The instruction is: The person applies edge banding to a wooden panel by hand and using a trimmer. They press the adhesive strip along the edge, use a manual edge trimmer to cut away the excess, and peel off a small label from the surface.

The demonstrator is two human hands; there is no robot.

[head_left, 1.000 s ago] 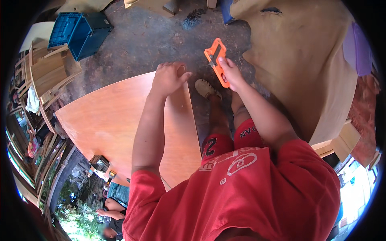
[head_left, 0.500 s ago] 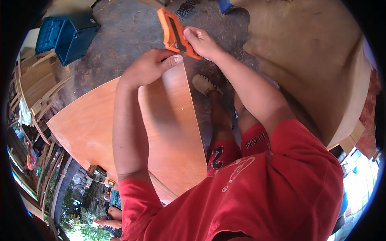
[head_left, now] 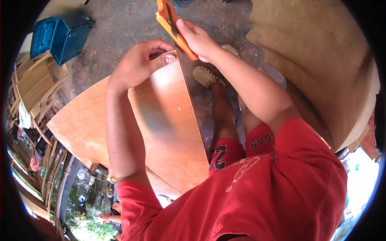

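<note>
A reddish-brown wooden panel, thin and with a glossy face, reaches up to a corner in front of me. My left hand is closed on that far corner, its thumb flat on the face and some fingers behind the edge, partly hidden. Just to the right, my right hand grips an orange hand tool with a dark insert. The tool's lower end is close beside the panel corner; I cannot tell whether they touch. Its upper end runs out of the picture.
A blue plastic crate sits on the dark floor at the far left, near stacked wood scraps. A large tan sheet stands along the right side. My shoes are below the tool. Another person's hand shows at lower left.
My right hand has tilted the orange tool and raised it a little. The left hand keeps its hold on the panel corner, which appears slightly farther left. My second shoe has come into view.
</note>
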